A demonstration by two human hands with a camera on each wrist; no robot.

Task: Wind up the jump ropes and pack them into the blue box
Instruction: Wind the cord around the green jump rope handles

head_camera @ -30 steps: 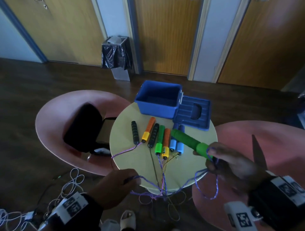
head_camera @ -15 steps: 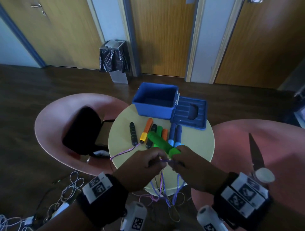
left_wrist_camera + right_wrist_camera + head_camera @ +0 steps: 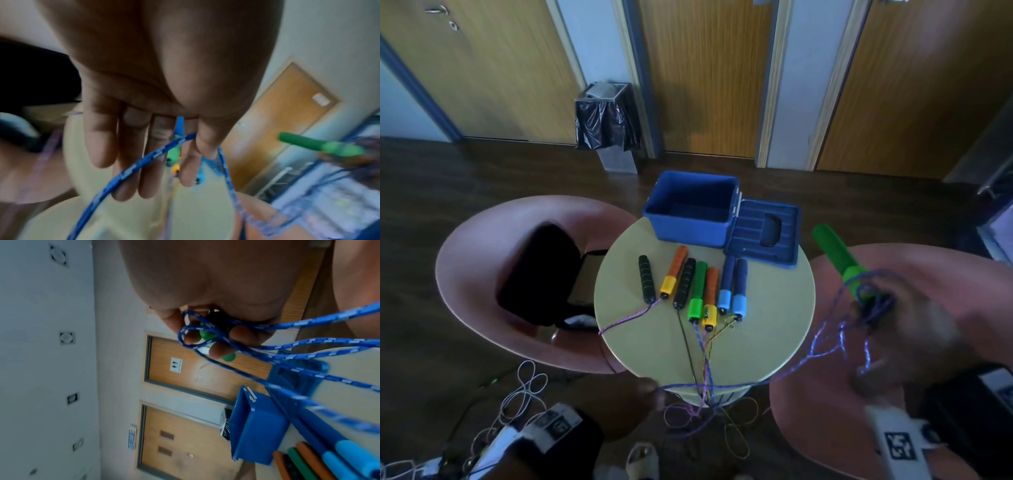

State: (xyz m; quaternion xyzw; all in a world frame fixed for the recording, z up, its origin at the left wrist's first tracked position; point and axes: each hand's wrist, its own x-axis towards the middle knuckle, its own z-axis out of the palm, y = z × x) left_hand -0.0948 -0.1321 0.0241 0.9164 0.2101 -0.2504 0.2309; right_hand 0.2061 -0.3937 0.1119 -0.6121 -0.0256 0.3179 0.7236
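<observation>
We see the right hand (image 3: 914,339) out past the right edge of the round worktop (image 3: 767,329), over a pink chair (image 3: 825,428). Its grip is clamped on the lower end of a green handle (image 3: 837,255), w/ several loops of blue rope (image 3: 825,346) gathered in the same curled fingers (image 3: 220,352); the handle sticks up & away toward the doors. From there the rope runs left across the near edge of the worktop to the left hand (image 3: 633,404), which sits low, just in front of the worktop. In the left wrist view the rope is pinched betw. thumb & forefinger, other fingers (image 3: 127,154) fairly straight.

The blue box (image 3: 691,212) stands at the far side of the worktop, lid (image 3: 765,236) folded open to its right, well apart from both hands. Seven more handles lie in a row just in front of it: black (image 3: 646,282), orange (image 3: 674,274), black, green, orange, two blue (image 3: 734,286). Their ropes trail off the near edge to the floor.
</observation>
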